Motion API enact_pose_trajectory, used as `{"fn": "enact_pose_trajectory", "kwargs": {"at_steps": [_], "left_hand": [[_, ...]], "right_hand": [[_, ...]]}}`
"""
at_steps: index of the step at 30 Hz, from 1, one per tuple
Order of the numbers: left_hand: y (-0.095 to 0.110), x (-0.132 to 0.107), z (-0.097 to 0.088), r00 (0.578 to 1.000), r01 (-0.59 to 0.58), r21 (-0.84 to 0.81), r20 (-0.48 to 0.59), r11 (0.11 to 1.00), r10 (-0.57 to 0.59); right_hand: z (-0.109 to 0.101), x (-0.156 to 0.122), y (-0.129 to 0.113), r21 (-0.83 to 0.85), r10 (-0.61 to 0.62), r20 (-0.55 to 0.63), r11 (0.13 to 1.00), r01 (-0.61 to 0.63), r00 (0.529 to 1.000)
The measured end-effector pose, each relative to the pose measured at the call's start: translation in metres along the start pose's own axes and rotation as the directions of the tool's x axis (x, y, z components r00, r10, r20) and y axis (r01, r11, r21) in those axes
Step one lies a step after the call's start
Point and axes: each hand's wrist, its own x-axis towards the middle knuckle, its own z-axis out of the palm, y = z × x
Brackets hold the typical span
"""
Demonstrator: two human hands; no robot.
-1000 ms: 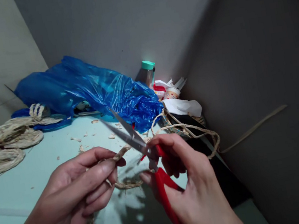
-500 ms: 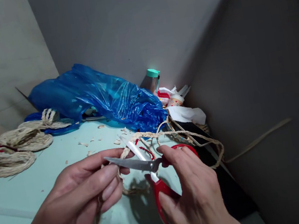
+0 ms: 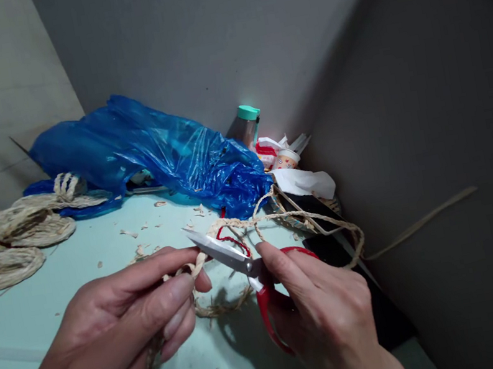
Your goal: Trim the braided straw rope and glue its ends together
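Note:
Between the thumb and fingers of my left hand (image 3: 141, 321) a braided straw cord (image 3: 197, 265) is pinched. From there the cord loops down below the fingers and also runs off to the right. My right hand (image 3: 323, 304) grips red-handled scissors (image 3: 227, 254), with thumb and fingers in the handle loops. The blades are nearly closed and point up and left, beside the cord just past my left fingertips. A thin red string (image 3: 237, 241) lies behind the blades.
Woven straw slippers (image 3: 9, 265) lie at the left. A crumpled blue plastic bag (image 3: 150, 150) spreads along the back wall, near a bottle with a green cap (image 3: 248, 112) and a paper cup (image 3: 286, 159). Straw scraps (image 3: 128, 233) litter the pale green tabletop (image 3: 14, 324).
The scissor blades, spread apart before, have come together beside the cord. My left hand keeps its pinch on the cord. The whole view has shifted slightly.

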Motion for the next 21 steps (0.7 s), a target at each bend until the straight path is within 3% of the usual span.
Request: {"fn": "enact_pose_trajectory", "kwargs": {"at_steps": [8,14,21], "left_hand": [[0.006,-0.006,0.009,0.997,0.049,-0.027,-0.051,0.998,-0.050],[0.004,0.001,0.002,0.996,-0.021,-0.019,0.082,1.000,0.023],[0.000,0.002,0.003,0.997,-0.052,-0.008,0.058,0.999,0.053]], "right_hand": [[-0.009,-0.002,0.013,0.133,0.235,-0.009,0.964,-0.232,0.972],[-0.008,0.003,0.000,0.148,0.135,0.073,0.978,-0.145,0.988],[-0.003,0.003,-0.004,0.103,0.058,0.112,0.992,-0.070,0.992]]}}
